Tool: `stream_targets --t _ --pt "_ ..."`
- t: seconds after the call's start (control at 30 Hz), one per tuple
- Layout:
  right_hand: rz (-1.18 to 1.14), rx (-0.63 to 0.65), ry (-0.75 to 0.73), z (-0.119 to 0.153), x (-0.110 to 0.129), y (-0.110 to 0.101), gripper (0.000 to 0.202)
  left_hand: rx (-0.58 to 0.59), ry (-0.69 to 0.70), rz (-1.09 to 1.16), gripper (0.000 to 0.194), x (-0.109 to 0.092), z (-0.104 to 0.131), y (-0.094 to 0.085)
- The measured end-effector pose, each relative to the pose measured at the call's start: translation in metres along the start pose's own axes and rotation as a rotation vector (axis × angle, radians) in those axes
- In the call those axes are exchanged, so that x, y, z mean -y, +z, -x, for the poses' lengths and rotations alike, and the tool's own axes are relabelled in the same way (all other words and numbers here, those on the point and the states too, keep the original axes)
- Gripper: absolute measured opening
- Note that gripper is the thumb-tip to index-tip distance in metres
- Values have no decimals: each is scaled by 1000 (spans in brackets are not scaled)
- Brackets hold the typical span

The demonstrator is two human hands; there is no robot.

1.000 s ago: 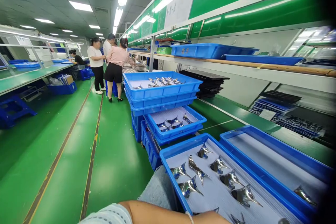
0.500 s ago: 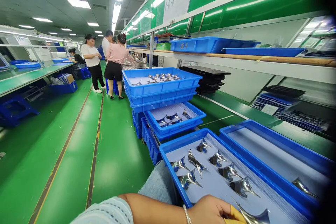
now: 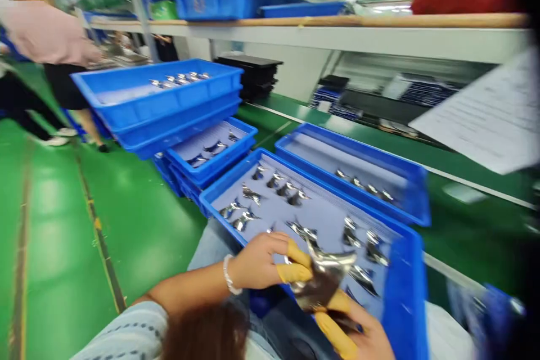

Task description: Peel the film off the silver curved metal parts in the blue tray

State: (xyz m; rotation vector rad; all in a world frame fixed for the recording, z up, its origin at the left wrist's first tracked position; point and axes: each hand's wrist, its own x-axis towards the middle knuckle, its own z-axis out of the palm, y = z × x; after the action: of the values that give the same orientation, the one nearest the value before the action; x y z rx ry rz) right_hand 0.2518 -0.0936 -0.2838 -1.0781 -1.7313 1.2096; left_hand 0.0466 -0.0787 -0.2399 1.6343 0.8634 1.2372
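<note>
A shiny, curved metal piece with pointed ends is between my two hands, above the front of a blue tray. My left hand, with yellow covers on its fingertips and a bracelet at the wrist, pinches the piece from the left. From below and right, my right hand, also in yellow finger covers, grips its lower end. Several similar metal pieces lie apart on the tray's pale lining. Motion blurs the held piece a little.
Beyond stands a second blue tray with a row of metal pieces. Stacked blue trays rise at the left, near a person in a pink top. A shelf crosses above; a paper sheet hangs at right.
My view has swung right and down. The right hand and the metal piece held in both hands are now visible. My left arm shows further left and higher in the picture.
</note>
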Motion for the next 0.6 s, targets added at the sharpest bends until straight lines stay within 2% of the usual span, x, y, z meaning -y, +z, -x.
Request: stream_targets --t 0.1,0.2,0.33,0.5,0.6 --pt "-34 8 -165 -5 19 8 22 66 74 -83 41 -8 0 -7" --pt "-30 29 -256 -8 27 9 27 109 138 -152 43 -14 1 -9" --pt "-65 66 -297 -4 27 7 21 147 207 -234 43 -19 2 -8" --pt "-97 90 -321 -4 25 7 27 109 397 -228 32 -20 0 -6" --pt "-120 112 -309 -5 24 7 21 117 418 -236 30 -20 0 -6"
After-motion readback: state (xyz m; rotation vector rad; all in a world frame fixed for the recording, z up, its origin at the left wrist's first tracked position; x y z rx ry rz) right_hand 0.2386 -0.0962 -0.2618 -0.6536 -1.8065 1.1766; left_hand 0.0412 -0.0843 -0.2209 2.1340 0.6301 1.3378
